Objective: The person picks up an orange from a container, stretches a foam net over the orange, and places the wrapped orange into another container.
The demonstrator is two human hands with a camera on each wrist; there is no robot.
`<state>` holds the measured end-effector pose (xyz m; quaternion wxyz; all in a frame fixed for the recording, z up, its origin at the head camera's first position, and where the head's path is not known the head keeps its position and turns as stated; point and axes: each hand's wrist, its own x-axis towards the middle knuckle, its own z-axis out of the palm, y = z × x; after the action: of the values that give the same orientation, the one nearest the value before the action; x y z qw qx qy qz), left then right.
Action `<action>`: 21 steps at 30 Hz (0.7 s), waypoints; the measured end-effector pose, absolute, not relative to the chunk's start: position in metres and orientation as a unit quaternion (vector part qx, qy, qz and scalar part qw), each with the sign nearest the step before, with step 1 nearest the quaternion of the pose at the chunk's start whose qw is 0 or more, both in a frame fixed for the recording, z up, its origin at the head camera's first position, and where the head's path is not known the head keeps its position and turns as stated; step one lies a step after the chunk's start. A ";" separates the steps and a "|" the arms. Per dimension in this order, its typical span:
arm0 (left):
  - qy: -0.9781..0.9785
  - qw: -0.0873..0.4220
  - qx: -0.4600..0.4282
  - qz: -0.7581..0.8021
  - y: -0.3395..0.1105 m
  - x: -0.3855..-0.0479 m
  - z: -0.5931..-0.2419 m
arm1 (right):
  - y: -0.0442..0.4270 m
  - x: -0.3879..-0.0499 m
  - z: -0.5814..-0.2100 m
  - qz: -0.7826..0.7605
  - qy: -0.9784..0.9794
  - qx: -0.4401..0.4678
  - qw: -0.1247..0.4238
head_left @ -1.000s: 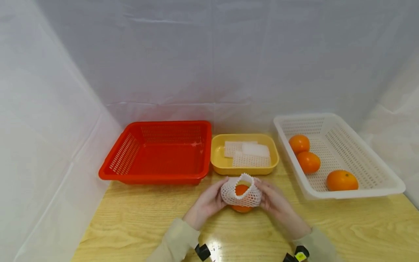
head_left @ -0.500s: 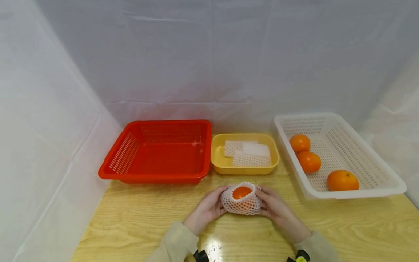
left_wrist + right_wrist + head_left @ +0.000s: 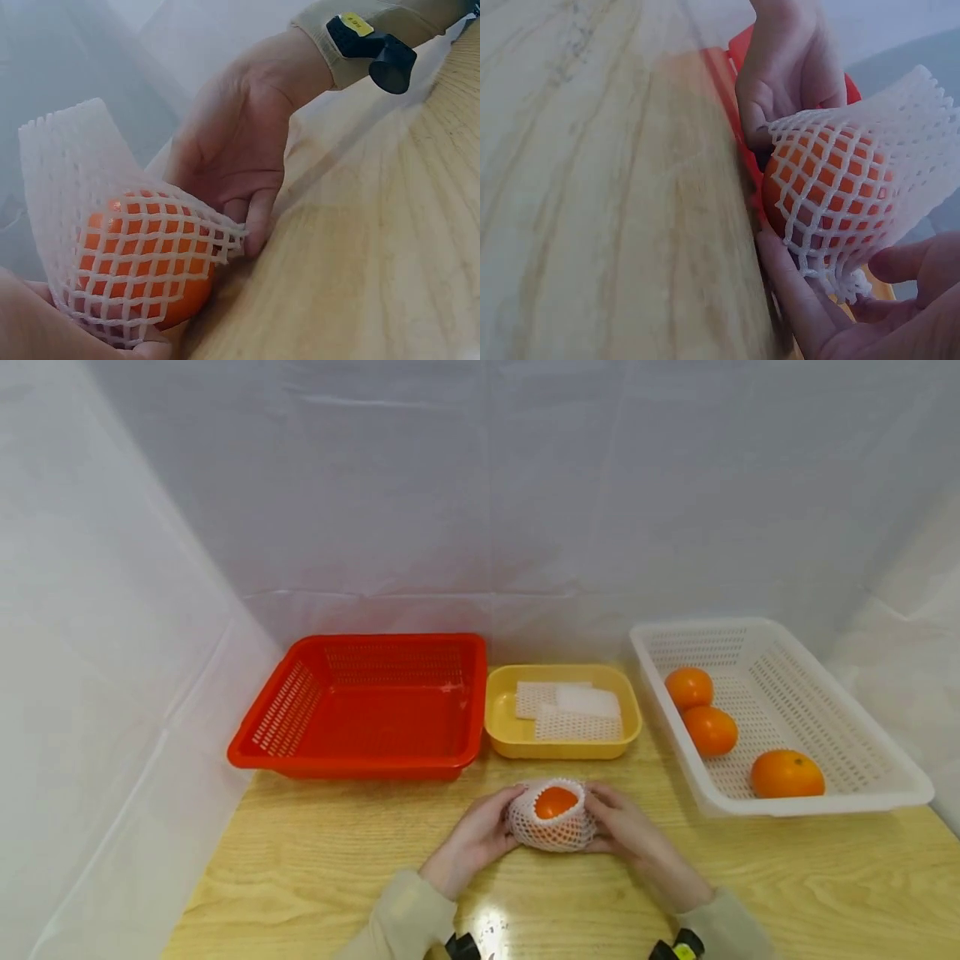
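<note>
An orange fruit (image 3: 556, 802) sits inside a white foam net (image 3: 552, 837) on the table, its top showing through the net's round opening. My left hand (image 3: 477, 837) grips the net's left side and my right hand (image 3: 628, 832) grips its right side. In the left wrist view, the net (image 3: 75, 150) stands up past the fruit (image 3: 187, 296), whose lower part is bare; the right hand (image 3: 240, 142) pinches a corner of mesh. From the right wrist, the left hand (image 3: 791, 71) pinches the far edge of the net (image 3: 922, 142), with the right hand (image 3: 900, 315) at the near edge.
Behind and left stands a red basket (image 3: 375, 768). A yellow tray (image 3: 558, 750) holds several folded white nets (image 3: 577, 723). At the right, a white basket (image 3: 847, 803) contains three orange fruits (image 3: 786, 774). White sheeting (image 3: 480, 527) hangs behind the wooden table (image 3: 337, 860).
Both hands have lowered the net around the fruit; its opening, raised before, now lies lower about the top. Over the last half second the hands have barely moved.
</note>
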<state>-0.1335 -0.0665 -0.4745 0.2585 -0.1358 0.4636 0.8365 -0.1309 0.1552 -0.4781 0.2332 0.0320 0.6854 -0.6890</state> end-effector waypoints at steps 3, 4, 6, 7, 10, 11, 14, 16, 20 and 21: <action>0.453 0.247 -0.138 0.845 -0.065 -0.137 -0.472 | 0.153 -0.133 -0.476 -0.692 0.684 0.026 0.230; 0.451 0.241 -0.137 0.848 -0.064 -0.139 -0.469 | 0.152 -0.135 -0.474 -0.694 0.682 0.021 0.229; 0.451 0.222 -0.138 0.853 -0.060 -0.145 -0.462 | 0.151 -0.139 -0.470 -0.701 0.678 0.021 0.220; 0.457 0.212 -0.138 0.853 -0.058 -0.148 -0.457 | 0.151 -0.141 -0.466 -0.703 0.678 0.026 0.211; 0.489 0.180 -0.118 0.846 -0.052 -0.157 -0.442 | 0.151 -0.145 -0.454 -0.704 0.687 0.034 0.177; 0.501 0.171 -0.113 0.841 -0.050 -0.159 -0.437 | 0.151 -0.146 -0.449 -0.703 0.690 0.039 0.167; 0.526 0.153 -0.091 0.832 -0.046 -0.165 -0.426 | 0.151 -0.149 -0.437 -0.708 0.689 0.036 0.153; 0.536 0.140 -0.083 0.828 -0.044 -0.167 -0.421 | 0.151 -0.151 -0.431 -0.717 0.678 0.024 0.158; 0.553 0.107 -0.075 0.823 -0.041 -0.169 -0.415 | 0.152 -0.154 -0.426 -0.734 0.657 -0.008 0.171; 0.556 0.103 -0.075 0.822 -0.040 -0.169 -0.414 | 0.152 -0.155 -0.426 -0.738 0.650 -0.016 0.178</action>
<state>-0.1693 -0.0402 -0.4140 0.1029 -0.0750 0.5556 0.8216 -0.1549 0.1524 -0.4262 0.1776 -0.0158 0.6503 -0.7385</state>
